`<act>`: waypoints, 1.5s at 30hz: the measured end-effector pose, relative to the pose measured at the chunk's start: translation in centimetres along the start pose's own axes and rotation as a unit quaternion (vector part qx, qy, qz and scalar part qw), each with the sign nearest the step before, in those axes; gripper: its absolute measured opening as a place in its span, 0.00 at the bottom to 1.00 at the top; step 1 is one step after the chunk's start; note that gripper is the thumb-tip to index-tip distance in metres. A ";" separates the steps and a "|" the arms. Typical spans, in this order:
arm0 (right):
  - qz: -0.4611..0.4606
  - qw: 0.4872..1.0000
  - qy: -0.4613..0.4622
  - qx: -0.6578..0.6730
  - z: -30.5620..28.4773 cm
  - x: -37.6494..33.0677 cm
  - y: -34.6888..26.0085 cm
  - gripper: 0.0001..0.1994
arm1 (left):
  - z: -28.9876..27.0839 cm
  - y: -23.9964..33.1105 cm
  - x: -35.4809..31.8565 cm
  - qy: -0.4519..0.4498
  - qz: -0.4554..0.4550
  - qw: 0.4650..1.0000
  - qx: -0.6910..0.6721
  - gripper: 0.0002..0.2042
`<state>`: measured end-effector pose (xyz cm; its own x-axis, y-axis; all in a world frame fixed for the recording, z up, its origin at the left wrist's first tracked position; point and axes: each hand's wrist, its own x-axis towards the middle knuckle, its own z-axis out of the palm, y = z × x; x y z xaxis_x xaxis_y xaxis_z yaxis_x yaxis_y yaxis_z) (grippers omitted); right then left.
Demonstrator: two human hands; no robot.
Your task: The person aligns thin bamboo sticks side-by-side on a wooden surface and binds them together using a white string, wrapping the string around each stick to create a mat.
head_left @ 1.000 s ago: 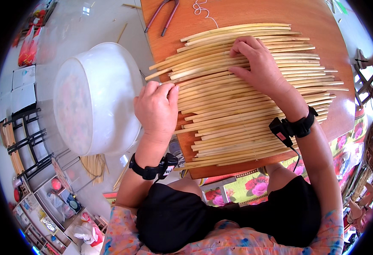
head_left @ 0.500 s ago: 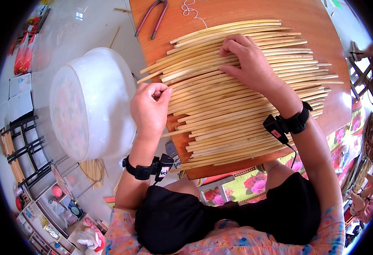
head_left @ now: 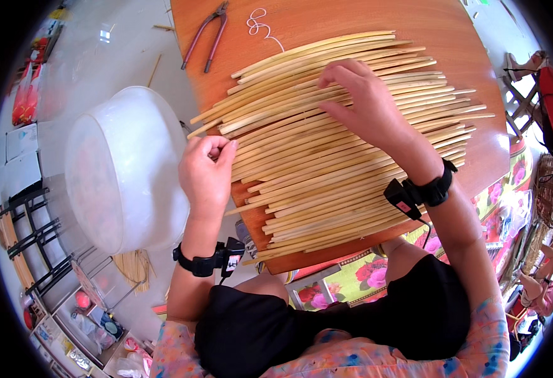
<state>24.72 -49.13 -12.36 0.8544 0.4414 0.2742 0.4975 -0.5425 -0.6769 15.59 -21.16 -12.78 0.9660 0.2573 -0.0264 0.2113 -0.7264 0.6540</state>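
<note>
A row of slender, pale yellow sticks [head_left: 327, 151], apparently plant stalks, lies side by side on the reddish-brown table [head_left: 289, 19]. At the left ends of the sticks is my left hand [head_left: 204, 176], its thumb and forefinger pinched together. Whatever lies between those fingertips is hidden. Above the upper middle of the row, my right hand [head_left: 368, 107] has its thumb and bent fingers apart, with nothing visible between them. Beyond the row lie pliers [head_left: 207, 34] with dark red handles and a loose, curled white string [head_left: 260, 26].
A large, whitish translucent tub [head_left: 144, 170] stands left of the table. Farther left are a black metal frame [head_left: 30, 239] and a shelf of bagged goods [head_left: 93, 321]. A bundle of thin sticks [head_left: 134, 271] is on the floor. Flowered cloth [head_left: 371, 277] shows below the table's near edge.
The view has shifted, so the table and sticks appear farther left. My right hand has moved slightly to the right over the sticks. My left hand stays pinched at their ends.
</note>
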 end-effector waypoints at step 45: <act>-0.021 0.972 -0.133 -0.191 0.1 -2.7 -3.4 0.20 | 2.8 6.2 3.4 -0.091 0.361 0.921 0.115 0.10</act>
<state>20.75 -48.44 -10.85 0.7886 0.6104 0.0744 0.5935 -0.7240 -0.3515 20.58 -26.62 -10.95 0.8717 -0.4414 0.2128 -0.4900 -0.7877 0.3733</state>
